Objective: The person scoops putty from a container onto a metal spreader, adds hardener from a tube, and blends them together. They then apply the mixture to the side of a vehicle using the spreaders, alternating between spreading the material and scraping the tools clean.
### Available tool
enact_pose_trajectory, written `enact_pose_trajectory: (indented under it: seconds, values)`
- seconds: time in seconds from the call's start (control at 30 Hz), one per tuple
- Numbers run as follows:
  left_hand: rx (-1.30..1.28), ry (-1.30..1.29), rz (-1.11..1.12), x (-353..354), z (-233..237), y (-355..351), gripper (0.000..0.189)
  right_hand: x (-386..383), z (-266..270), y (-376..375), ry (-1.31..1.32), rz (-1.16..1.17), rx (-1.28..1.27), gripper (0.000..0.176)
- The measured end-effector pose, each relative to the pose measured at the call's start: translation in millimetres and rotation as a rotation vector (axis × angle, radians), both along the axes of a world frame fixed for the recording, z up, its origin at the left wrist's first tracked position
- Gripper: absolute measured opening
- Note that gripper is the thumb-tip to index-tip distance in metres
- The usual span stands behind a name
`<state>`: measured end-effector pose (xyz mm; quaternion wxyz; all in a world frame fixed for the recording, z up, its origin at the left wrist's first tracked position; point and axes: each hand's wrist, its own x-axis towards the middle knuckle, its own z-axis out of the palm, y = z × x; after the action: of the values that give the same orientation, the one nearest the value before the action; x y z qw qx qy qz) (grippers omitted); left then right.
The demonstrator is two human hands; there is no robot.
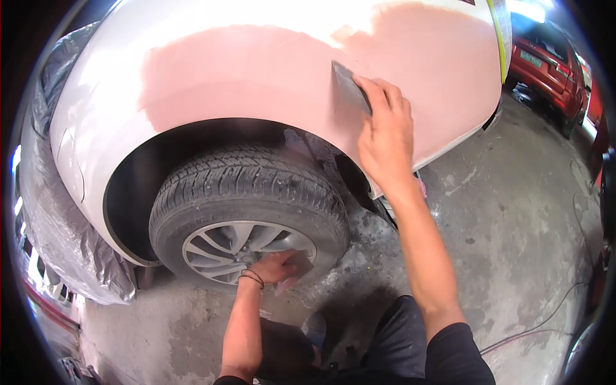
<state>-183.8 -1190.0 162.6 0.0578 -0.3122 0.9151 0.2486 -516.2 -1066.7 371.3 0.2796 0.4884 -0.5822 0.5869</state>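
Note:
My right hand [388, 125] is closed on a grey putty spreader [348, 88], its thin blade against the car's body panel [301, 106]. Smooth pink filler covers much of this white panel above the wheel arch and to the right. Lower down, my left hand [276, 266] is in front of the wheel [218, 247], fingers closed on a flat greyish plate [300, 264]. A pinkish patch shows at the plate's lower edge. Blur hides the details of the plate and of the fingers around it.
Crinkled grey plastic sheeting [64, 218] drapes the car's left side. Yellow-green tape [498, 38] runs along the panel's right edge. A red vehicle [545, 70] stands at the upper right. On the concrete floor [507, 212] lies a dark cable [532, 328].

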Motion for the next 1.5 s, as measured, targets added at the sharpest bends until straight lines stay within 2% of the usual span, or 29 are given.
enact_pose_trajectory:
  seconds: [0.13, 0.23, 0.33, 0.57, 0.77, 0.93, 1.1, 1.23, 1.33, 1.5]
  values:
    - [-0.043, -0.023, 0.066, 4, -4, -2, 0.068, -14, 12, 5, -0.047, 0.076, -0.036, 0.055]
    - [0.001, -0.028, 0.082, 1, 9, 1, 0.067, -11, 9, 3, -0.004, 0.001, 0.025, 0.05]
    - [-0.028, -0.034, 0.069, 0, 12, 0, 0.068, -20, 14, 13, -0.038, 0.115, 0.083, 0.048]
    - [-0.032, -0.025, 0.123, 14, 14, 0, 0.068, -20, 14, -4, -0.081, 0.031, 0.004, 0.049]
    - [-0.024, -0.04, 0.15, 31, 6, -8, 0.068, 30, -18, -9, -0.027, -0.036, -0.064, 0.067]
    - [-0.029, -0.04, 0.13, 31, 4, -6, 0.068, 83, -65, -30, 0.027, -0.131, -0.129, 0.065]
    - [0.041, -0.103, 0.158, 9, 22, 6, 0.07, 108, -79, -11, -0.037, -0.038, -0.046, 0.065]
    - [0.067, -0.063, 0.133, 2, 22, 5, 0.072, 48, -41, 12, -0.08, -0.086, -0.088, 0.062]
    - [0.049, -0.051, 0.125, -3, 19, 1, 0.071, -3, -13, 14, -0.214, 0.037, -0.069, 0.044]
    - [0.004, -0.034, 0.018, -9, 6, -15, 0.072, -31, 8, 17, -0.271, 0.086, -0.023, 0.038]
